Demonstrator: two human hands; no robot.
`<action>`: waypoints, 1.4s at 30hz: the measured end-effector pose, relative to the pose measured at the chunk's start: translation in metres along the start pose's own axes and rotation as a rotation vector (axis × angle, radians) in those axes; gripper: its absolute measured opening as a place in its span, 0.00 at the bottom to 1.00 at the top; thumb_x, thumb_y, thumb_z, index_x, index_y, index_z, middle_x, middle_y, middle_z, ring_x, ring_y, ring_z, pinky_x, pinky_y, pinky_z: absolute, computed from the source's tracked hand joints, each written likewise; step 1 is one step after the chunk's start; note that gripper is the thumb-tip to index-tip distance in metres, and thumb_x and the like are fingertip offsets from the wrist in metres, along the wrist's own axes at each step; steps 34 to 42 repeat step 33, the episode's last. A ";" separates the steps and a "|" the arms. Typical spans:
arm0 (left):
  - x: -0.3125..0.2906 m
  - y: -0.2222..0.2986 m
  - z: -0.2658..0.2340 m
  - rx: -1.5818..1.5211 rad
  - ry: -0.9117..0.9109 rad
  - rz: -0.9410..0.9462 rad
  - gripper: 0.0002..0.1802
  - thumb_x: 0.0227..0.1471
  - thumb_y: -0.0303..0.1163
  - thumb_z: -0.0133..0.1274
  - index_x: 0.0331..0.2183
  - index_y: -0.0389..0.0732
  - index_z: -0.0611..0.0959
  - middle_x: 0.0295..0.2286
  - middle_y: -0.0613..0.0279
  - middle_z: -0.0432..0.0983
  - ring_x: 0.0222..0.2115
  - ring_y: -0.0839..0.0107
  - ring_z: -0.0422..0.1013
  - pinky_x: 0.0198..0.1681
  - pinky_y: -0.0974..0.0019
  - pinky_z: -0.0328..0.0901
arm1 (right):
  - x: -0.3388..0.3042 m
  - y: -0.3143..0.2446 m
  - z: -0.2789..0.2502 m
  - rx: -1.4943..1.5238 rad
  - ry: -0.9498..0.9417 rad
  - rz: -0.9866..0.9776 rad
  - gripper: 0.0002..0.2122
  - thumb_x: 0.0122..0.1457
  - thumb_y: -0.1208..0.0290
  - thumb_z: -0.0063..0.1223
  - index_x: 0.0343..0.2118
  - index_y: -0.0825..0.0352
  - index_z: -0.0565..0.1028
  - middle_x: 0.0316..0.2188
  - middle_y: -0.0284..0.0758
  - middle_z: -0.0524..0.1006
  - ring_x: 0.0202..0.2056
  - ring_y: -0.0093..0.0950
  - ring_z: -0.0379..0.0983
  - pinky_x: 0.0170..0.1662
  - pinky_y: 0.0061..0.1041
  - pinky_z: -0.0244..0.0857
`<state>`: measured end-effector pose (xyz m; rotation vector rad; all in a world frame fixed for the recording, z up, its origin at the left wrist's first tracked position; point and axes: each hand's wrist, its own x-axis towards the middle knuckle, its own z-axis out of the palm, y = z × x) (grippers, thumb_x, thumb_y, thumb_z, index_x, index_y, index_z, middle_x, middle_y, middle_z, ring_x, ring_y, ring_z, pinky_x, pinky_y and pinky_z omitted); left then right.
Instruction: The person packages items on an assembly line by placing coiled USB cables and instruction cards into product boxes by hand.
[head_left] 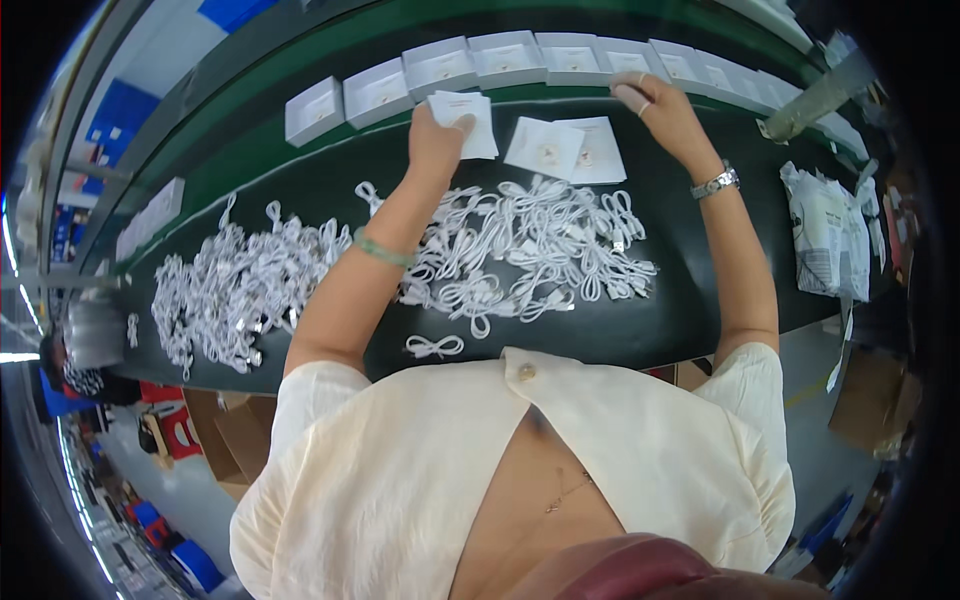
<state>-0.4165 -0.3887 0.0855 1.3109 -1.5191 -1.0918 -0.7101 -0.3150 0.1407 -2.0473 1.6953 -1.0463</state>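
Note:
My left hand (438,138) grips a small stack of white printed leaflets (474,118), with the thumb on top. Over the far table edge, my right hand (655,108) is curled with its fingertips together, close to the row of white boxes (505,60). Whatever it may pinch is hidden. Between the hands lie two overlapping piles of white leaflets (602,150) with a small picture on them. Nearer me spreads a heap of coiled white cables (520,240), and a single cable (434,346) lies by the front edge.
A larger heap of white cables (240,285) covers the table's left part. At the right stands a white plastic bag (828,235), below a grey metal post (820,95). The dark table (690,290) ends just before my body. Cardboard boxes (235,435) stand beneath at left.

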 end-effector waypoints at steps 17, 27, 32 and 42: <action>-0.040 -0.032 -0.166 0.820 -0.557 0.622 0.18 0.39 0.18 0.52 0.38 0.40 0.78 0.41 0.49 0.71 0.45 0.53 0.65 0.48 0.59 0.62 | -0.006 -0.130 0.182 -0.551 -0.403 -0.335 0.06 0.47 0.76 0.48 0.28 0.64 0.76 0.31 0.39 0.74 0.37 0.36 0.71 0.40 0.36 0.66; 0.000 -0.019 -0.234 0.669 -0.313 0.505 0.09 0.41 0.30 0.58 0.25 0.36 0.76 0.24 0.54 0.72 0.26 0.62 0.70 0.31 0.64 0.64 | 0.072 -0.200 0.164 -0.094 -0.632 0.016 0.09 0.46 0.69 0.50 0.28 0.69 0.75 0.24 0.40 0.76 0.26 0.33 0.71 0.33 0.28 0.64; 0.078 -0.048 -0.303 0.873 0.017 0.366 0.09 0.39 0.32 0.57 0.23 0.37 0.77 0.22 0.53 0.73 0.25 0.58 0.71 0.31 0.60 0.65 | 0.146 -0.190 0.235 -0.180 -0.332 -0.120 0.13 0.46 0.65 0.51 0.30 0.69 0.77 0.27 0.43 0.77 0.30 0.34 0.74 0.37 0.30 0.65; 0.089 -0.049 -0.311 0.944 0.016 0.284 0.11 0.39 0.33 0.57 0.26 0.37 0.78 0.24 0.51 0.75 0.28 0.59 0.73 0.32 0.60 0.65 | 0.159 -0.190 0.245 -0.161 -0.345 -0.086 0.13 0.47 0.62 0.51 0.30 0.68 0.77 0.29 0.45 0.77 0.32 0.35 0.75 0.37 0.31 0.65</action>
